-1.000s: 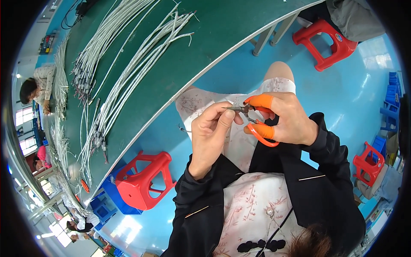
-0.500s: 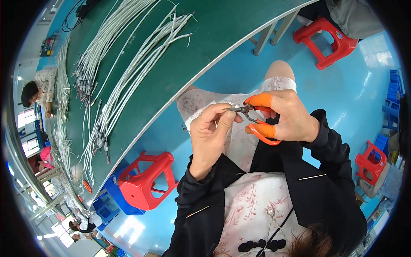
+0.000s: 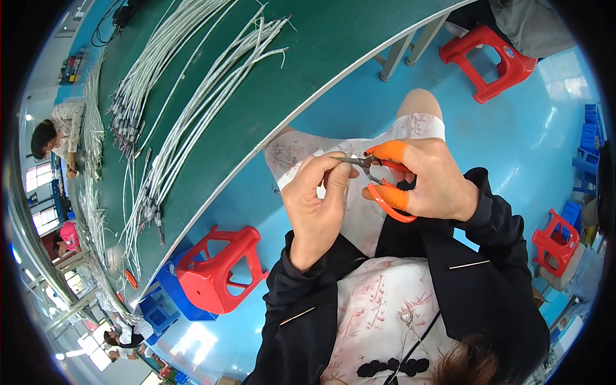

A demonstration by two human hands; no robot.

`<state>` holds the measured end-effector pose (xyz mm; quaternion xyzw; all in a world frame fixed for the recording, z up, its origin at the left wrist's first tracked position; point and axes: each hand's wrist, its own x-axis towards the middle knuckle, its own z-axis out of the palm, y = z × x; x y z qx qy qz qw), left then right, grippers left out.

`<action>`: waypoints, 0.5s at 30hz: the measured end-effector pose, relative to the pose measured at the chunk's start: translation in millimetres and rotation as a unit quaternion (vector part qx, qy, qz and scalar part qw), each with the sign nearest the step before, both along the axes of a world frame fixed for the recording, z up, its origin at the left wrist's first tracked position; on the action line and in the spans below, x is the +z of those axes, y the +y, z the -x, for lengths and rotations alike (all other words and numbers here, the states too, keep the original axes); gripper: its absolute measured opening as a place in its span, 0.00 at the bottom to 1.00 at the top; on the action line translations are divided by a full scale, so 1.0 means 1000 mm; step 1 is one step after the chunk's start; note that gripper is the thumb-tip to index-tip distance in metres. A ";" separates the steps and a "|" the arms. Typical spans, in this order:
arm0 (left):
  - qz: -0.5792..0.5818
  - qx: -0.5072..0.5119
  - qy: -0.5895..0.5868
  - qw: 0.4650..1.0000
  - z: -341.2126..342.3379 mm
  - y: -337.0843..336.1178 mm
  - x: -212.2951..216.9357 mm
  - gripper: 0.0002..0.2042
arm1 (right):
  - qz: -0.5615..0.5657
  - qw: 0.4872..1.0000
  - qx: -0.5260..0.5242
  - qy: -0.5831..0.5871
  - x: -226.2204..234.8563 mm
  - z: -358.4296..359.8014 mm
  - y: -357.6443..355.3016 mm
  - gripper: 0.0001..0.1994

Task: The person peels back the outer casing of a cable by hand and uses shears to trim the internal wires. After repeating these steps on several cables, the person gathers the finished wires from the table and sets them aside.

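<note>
Over my lap, my right hand (image 3: pixel 431 176) grips a pair of small scissors with orange handles (image 3: pixel 390 206); orange covers wrap its thumb and a finger. The dark scissor blades (image 3: pixel 357 162) point left, reaching the fingertips of my left hand (image 3: pixel 319 200). That hand is closed in a pinch between thumb and forefinger. What it pinches is too small and too covered to make out. To the left, bundles of white cables (image 3: pixel 204 112) with dark, stripped ends lie on the green table (image 3: pixel 308 70).
The table's pale edge (image 3: pixel 256 147) runs diagonally in front of me. Red stools (image 3: pixel 221 273) stand at the lower left, far right and upper right. A blue bin (image 3: pixel 186 298) is by the nearest stool. Another pair of orange-handled scissors (image 3: pixel 131 278) lies on the table. Several people work beyond.
My left hand has shifted slightly left and its fingers have changed angle. The scissors have moved slightly left and up, and their handles sit a bit closer together.
</note>
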<state>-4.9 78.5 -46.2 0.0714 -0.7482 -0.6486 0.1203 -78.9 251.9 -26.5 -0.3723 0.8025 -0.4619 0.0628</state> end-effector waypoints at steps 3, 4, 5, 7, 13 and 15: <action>-0.053 -0.017 -0.026 0.998 -0.001 -0.002 0.005 0.04 | 0.015 1.000 0.008 -0.004 0.000 0.002 0.001 0.21; -0.080 -0.025 -0.038 0.996 -0.001 -0.003 0.006 0.04 | 0.018 1.000 0.013 -0.009 0.000 0.003 0.001 0.21; -0.080 -0.026 -0.039 0.996 -0.001 -0.003 0.006 0.04 | 0.021 1.000 0.017 -0.015 0.000 0.004 0.002 0.21; -0.106 -0.053 -0.034 0.992 -0.001 -0.005 0.006 0.05 | 0.024 0.999 0.023 -0.011 -0.001 0.006 0.003 0.21; -0.125 -0.107 -0.059 0.985 -0.002 -0.015 0.008 0.07 | 0.027 0.998 0.055 -0.005 0.001 0.012 0.005 0.21; -0.157 -0.134 -0.061 0.977 -0.001 -0.018 0.006 0.07 | 0.026 0.998 0.059 -0.014 0.000 0.013 0.007 0.21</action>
